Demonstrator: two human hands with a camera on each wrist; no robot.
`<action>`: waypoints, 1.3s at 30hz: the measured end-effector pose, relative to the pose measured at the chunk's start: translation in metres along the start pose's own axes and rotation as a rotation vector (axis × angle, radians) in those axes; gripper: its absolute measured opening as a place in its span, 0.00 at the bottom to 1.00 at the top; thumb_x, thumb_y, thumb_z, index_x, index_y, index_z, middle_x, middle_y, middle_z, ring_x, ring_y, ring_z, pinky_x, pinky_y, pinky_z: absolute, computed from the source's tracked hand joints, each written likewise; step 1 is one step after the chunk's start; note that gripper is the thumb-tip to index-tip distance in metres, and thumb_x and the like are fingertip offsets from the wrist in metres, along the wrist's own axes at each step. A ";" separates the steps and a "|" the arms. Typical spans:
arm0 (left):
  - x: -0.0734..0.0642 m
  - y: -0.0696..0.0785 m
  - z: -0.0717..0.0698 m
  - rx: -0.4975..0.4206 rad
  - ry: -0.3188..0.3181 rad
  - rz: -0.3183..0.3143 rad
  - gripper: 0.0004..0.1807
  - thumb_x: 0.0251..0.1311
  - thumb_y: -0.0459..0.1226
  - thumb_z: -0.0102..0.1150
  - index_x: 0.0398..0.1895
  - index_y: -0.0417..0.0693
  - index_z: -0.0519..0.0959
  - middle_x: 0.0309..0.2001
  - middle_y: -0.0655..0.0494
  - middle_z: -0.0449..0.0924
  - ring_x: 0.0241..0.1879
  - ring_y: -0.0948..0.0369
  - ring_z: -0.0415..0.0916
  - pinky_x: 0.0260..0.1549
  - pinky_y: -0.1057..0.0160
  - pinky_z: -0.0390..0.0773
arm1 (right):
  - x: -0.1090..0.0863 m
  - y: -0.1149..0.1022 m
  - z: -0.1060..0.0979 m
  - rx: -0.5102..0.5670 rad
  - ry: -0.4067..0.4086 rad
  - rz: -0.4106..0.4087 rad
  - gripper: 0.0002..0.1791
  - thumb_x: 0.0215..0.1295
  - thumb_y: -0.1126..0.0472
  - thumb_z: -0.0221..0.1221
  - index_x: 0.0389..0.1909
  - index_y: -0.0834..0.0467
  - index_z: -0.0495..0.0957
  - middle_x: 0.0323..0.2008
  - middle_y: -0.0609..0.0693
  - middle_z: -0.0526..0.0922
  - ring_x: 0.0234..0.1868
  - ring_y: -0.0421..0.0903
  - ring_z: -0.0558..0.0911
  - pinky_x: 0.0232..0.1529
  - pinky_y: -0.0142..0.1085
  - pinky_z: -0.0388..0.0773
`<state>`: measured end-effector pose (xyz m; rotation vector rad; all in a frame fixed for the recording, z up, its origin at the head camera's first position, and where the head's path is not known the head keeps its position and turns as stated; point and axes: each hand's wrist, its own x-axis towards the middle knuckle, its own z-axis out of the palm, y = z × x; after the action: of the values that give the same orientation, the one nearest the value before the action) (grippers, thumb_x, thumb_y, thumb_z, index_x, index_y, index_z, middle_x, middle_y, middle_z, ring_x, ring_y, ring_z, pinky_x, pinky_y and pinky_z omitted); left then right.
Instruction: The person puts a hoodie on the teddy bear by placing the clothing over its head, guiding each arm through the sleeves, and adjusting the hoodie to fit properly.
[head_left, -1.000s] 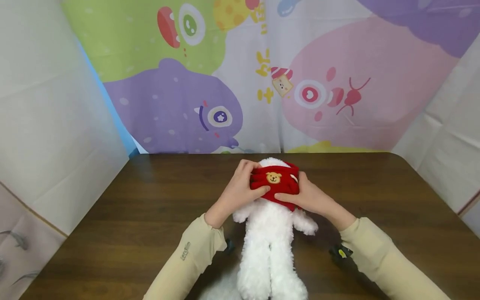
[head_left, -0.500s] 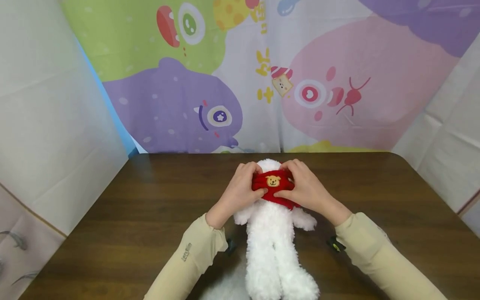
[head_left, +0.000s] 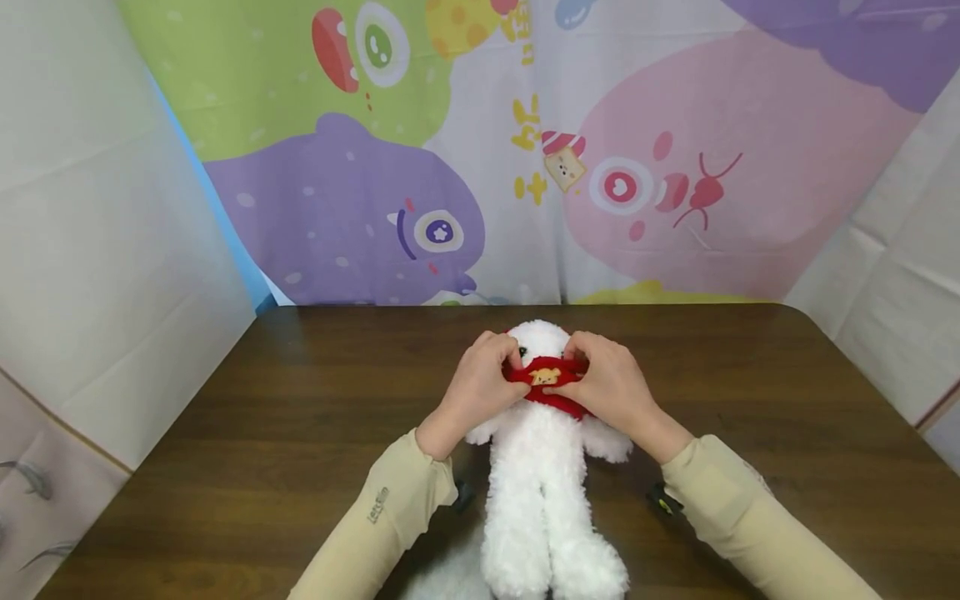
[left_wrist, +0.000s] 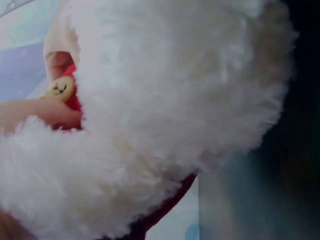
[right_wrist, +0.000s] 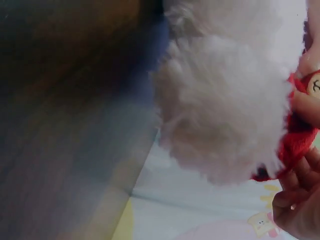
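A white fluffy plush toy lies on its back, head toward the far table edge. Across the lower part of its head sits a red knitted garment with a tan bear-face patch; a dark eye shows just above it. My left hand pinches the garment's left side between thumb and fingers. On the other side my right hand grips its upper edge the same way. White fur fills most of the left wrist view. In the right wrist view, the red garment shows between fingers.
Under everything is a dark wooden table. A grey furry item lies at the near edge, beside the toy's legs. Behind the table hangs a cartoon-printed curtain.
The garment's upper edge has come down from the toy's face, folding over the patch and baring an eye. My right hand shifted from the garment's right side to its upper edge.
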<state>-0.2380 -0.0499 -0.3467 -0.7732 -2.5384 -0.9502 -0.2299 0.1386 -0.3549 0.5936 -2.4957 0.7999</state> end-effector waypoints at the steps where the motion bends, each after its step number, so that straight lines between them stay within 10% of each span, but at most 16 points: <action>1: 0.000 -0.001 0.000 0.018 -0.026 0.002 0.13 0.38 0.29 0.66 0.16 0.48 0.69 0.24 0.60 0.72 0.32 0.62 0.65 0.28 0.67 0.69 | -0.001 0.000 0.001 -0.018 0.001 0.001 0.17 0.38 0.58 0.72 0.23 0.54 0.71 0.20 0.45 0.72 0.23 0.42 0.69 0.26 0.34 0.67; 8: -0.003 -0.006 -0.002 0.094 -0.203 -0.033 0.06 0.43 0.34 0.65 0.24 0.47 0.76 0.31 0.57 0.73 0.34 0.60 0.67 0.34 0.64 0.71 | -0.009 0.002 0.007 -0.065 -0.090 0.003 0.12 0.41 0.56 0.70 0.19 0.53 0.75 0.19 0.44 0.73 0.22 0.40 0.68 0.26 0.34 0.65; 26: 0.000 -0.009 -0.006 0.080 -0.313 -0.159 0.18 0.53 0.55 0.56 0.35 0.53 0.75 0.35 0.60 0.68 0.28 0.63 0.68 0.28 0.66 0.69 | -0.004 0.021 -0.001 0.069 -0.337 0.172 0.17 0.54 0.40 0.58 0.25 0.51 0.76 0.16 0.43 0.72 0.16 0.39 0.66 0.20 0.33 0.64; 34: -0.001 -0.006 -0.008 0.138 -0.354 -0.091 0.11 0.59 0.46 0.54 0.34 0.49 0.76 0.38 0.56 0.69 0.29 0.62 0.68 0.31 0.65 0.70 | -0.005 0.023 0.000 0.156 -0.419 0.172 0.17 0.53 0.42 0.61 0.20 0.52 0.73 0.13 0.44 0.69 0.14 0.39 0.62 0.18 0.31 0.63; 39: -0.002 -0.017 -0.007 0.016 -0.404 -0.102 0.14 0.59 0.43 0.55 0.41 0.42 0.70 0.42 0.51 0.65 0.36 0.59 0.68 0.39 0.64 0.71 | -0.004 0.021 -0.003 0.142 -0.417 0.115 0.15 0.51 0.47 0.64 0.24 0.52 0.72 0.17 0.44 0.71 0.20 0.41 0.66 0.22 0.32 0.65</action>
<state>-0.2458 -0.0662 -0.3506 -0.9174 -2.9516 -0.8761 -0.2371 0.1569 -0.3637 0.7343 -2.8890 0.9874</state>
